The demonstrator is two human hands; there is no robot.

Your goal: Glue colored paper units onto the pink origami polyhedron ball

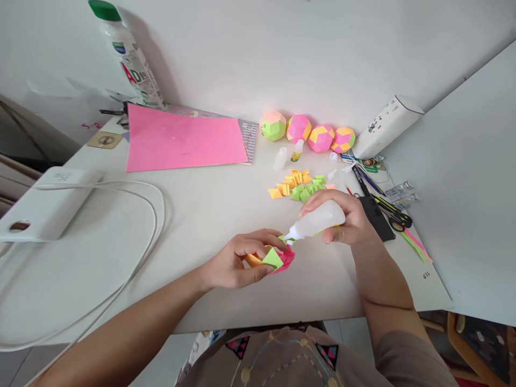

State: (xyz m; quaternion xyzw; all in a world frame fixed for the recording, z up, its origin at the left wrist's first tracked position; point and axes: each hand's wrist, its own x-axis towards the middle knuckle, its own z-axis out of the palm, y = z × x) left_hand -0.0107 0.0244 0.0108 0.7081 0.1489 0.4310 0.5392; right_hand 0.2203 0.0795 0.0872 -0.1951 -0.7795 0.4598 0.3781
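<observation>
My left hand (242,260) is closed around a partly built paper ball (273,259) with green, orange and pink faces, held just above the table. In my right hand (349,217) is a translucent white glue bottle (322,217), tilted with its nozzle down and to the left. The nozzle tip is at the upper edge of the paper ball; whether it touches I cannot tell. Beyond my hands lie folded orange paper pieces (292,183) and folded green paper pieces (307,189). Part of the ball is hidden by my left fingers.
Finished paper balls (298,129) line the wall, with small bottles (297,150) before them. Pink paper (185,140) lies at the back left. A white power strip (52,201) and its cable (155,236) occupy the left. Pens, scissors (399,220) and a black phone (377,217) are at the right.
</observation>
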